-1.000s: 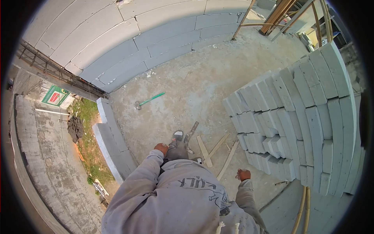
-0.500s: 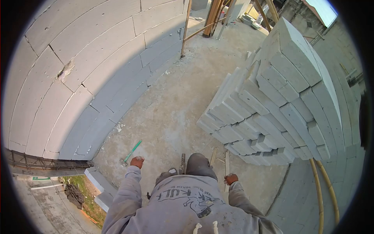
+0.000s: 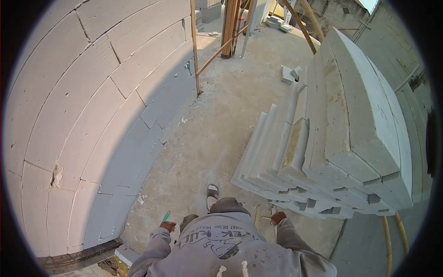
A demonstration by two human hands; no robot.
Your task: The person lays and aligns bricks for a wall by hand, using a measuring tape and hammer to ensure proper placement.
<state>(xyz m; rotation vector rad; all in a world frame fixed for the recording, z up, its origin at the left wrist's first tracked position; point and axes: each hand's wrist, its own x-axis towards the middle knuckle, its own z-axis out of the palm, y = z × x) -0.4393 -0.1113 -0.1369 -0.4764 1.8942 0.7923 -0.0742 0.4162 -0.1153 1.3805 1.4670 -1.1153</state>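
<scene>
My left hand [image 3: 168, 225] hangs at my side, low in the view, fingers loosely curled and slightly apart, holding nothing I can see. Just beyond it, the green handle [image 3: 166, 216] of a tool lies on the floor; my hand and sleeve hide the rest. My right hand [image 3: 278, 217] hangs on the other side, also loosely curled and seemingly without anything in it. A tall stack of pale lightweight blocks [image 3: 318, 152] stands close beyond that hand. My sandalled foot [image 3: 212, 191] is out in front on the concrete floor [image 3: 210, 134].
A block wall [image 3: 92, 120] runs along my left. Ahead are wooden posts [image 3: 229, 30] and a thin slanted brace [image 3: 215, 56]. Loose block pieces [image 3: 288, 74] lie at the stack's far end. Bamboo poles [image 3: 387, 242] lean at the lower right.
I have stepped forward: the wall, stack and green handle sit lower in view. My left hand now overlaps the tool lying on the floor. One foot has come into sight.
</scene>
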